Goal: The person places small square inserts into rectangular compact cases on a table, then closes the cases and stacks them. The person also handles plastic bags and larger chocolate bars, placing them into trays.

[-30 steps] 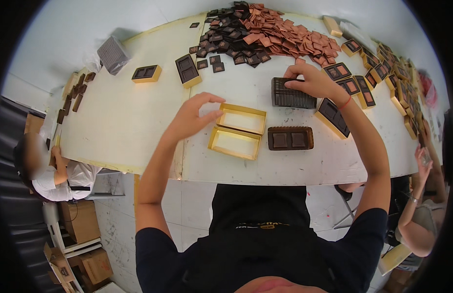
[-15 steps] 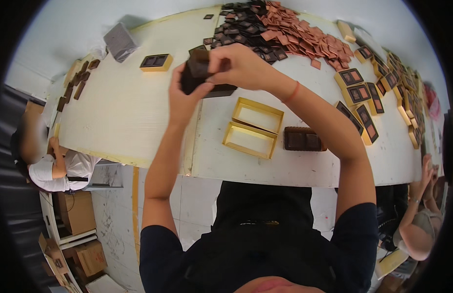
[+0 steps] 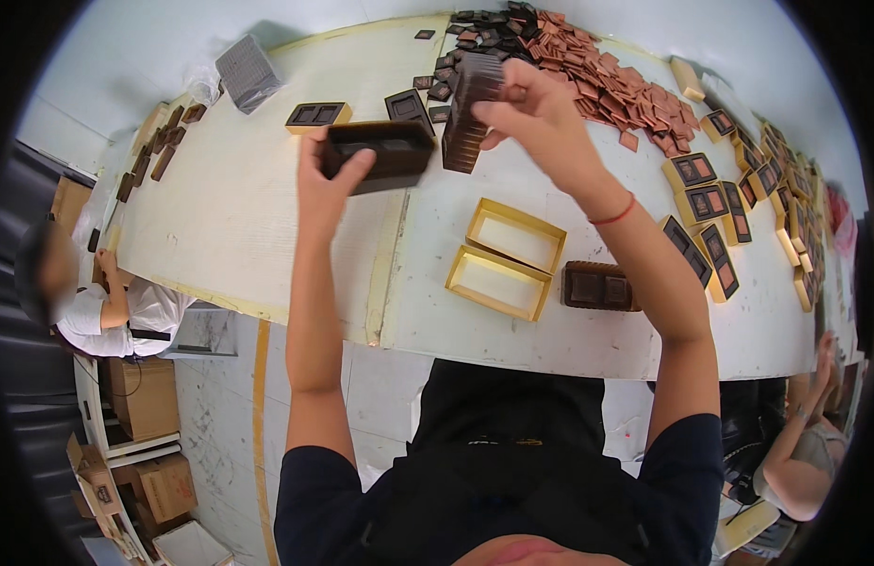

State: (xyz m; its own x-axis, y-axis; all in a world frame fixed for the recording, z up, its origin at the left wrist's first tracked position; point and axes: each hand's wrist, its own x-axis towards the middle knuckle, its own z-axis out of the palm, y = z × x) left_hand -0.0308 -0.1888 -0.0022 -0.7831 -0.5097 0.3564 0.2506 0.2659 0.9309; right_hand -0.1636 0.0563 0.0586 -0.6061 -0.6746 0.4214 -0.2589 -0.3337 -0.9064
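My left hand (image 3: 326, 174) grips a dark brown plastic tray insert (image 3: 395, 151), thumb on its near side, tilted above the table. To its right, my right hand (image 3: 548, 123) pinches a ribbed stack of dark plastic trays (image 3: 467, 108), held on end and apart from the left one. Below them on the table lie a far gold box (image 3: 517, 236) and a near gold box (image 3: 498, 283), side by side with white insides. Beside these, near my right forearm, rests another stack of brown trays (image 3: 597, 286). A single dark tray (image 3: 409, 108) lies behind my hands.
Black and copper squares (image 3: 611, 80) form a heap at the back. A gold box with a dark insert (image 3: 316, 115) stands back left. Filled gold boxes (image 3: 703, 205) crowd the right side. One person (image 3: 88, 302) sits at left, another (image 3: 805, 453) at right.
My hands were together over the dark trays; now they are apart. The right hand has moved right with the ribbed stack, while the left keeps a tray insert.
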